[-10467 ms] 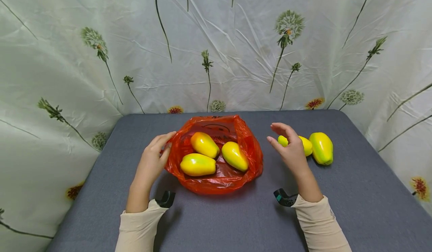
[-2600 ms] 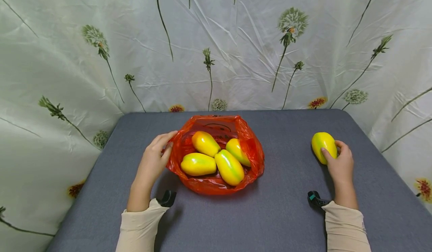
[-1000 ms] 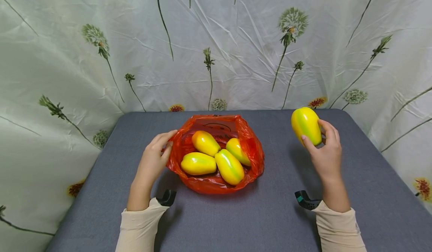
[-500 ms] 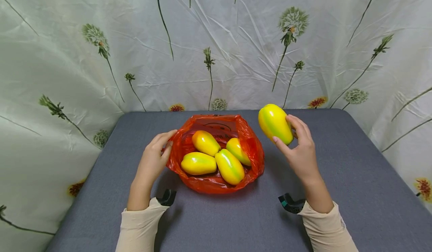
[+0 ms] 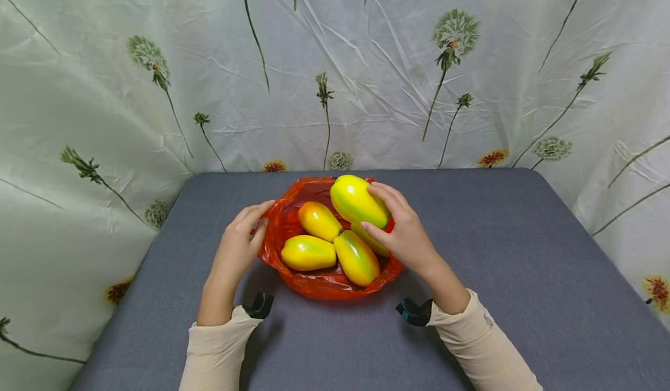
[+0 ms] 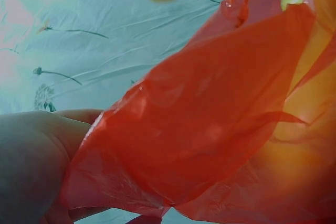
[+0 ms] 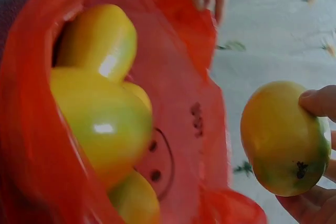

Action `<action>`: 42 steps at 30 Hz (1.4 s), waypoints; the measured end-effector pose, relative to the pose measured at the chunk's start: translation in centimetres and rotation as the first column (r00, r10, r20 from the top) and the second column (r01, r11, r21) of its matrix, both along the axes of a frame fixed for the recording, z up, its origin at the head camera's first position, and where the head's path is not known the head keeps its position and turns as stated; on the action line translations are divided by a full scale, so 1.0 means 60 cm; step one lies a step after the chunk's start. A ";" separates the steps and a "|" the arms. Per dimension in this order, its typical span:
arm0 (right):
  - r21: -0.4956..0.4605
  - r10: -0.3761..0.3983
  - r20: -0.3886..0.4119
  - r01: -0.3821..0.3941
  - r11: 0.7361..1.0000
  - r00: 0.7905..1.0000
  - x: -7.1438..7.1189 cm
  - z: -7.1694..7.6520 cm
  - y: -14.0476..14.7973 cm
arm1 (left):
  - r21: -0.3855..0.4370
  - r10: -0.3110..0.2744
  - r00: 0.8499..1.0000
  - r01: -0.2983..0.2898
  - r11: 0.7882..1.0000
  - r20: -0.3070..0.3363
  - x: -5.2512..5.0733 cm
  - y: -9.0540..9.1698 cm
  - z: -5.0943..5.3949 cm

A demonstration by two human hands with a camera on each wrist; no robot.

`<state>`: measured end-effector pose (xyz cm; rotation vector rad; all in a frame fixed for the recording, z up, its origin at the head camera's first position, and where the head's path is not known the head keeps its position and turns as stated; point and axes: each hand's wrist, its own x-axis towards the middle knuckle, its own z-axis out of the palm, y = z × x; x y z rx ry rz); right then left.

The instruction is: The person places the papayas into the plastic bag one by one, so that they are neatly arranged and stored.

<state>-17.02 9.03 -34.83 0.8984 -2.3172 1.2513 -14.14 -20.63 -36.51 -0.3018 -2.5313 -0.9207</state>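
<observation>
A red plastic bag stands with its mouth wide on the grey table. Several yellow-green papayas lie inside it. At the bag's left rim, my left hand pinches the plastic between thumb and fingers. My right hand grips another papaya above the back right of the opening. That fruit's dark-marked end shows in the right wrist view, where it hangs apart from the bag. Both the held papaya and the hand partly cover the bag's right side and one papaya inside.
The grey cloth-covered table extends to both sides of the bag. Behind it hangs a pale curtain printed with dandelions. Dark wrist cameras sit below both hands.
My right hand has picked up the papaya from the table's right side and carried it left over the bag. One more papaya lies inside than at first. The left hand stays put.
</observation>
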 end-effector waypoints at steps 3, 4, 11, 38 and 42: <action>0.037 0.053 0.039 -0.055 0.998 0.998 -0.007 -0.008 -0.021 | -0.002 -0.002 1.000 0.002 1.000 -0.002 0.000 0.000 0.000; 0.047 0.071 0.054 -0.073 0.996 0.996 -0.009 -0.011 -0.028 | -0.002 -0.002 1.000 0.002 1.000 -0.001 0.000 0.001 0.000; 0.109 0.136 0.126 -0.150 0.983 0.983 -0.023 -0.027 -0.073 | -0.005 0.001 1.000 -0.001 1.000 0.008 0.000 0.002 0.000; 0.116 0.116 0.299 -0.157 0.981 0.947 -0.041 -0.050 -0.146 | -0.009 -0.003 1.000 0.002 1.000 -0.031 -0.002 -0.002 -0.001; 0.101 0.109 0.304 -0.146 0.984 0.946 -0.038 -0.049 -0.138 | -0.010 -0.003 1.000 0.002 1.000 -0.031 -0.002 -0.002 0.000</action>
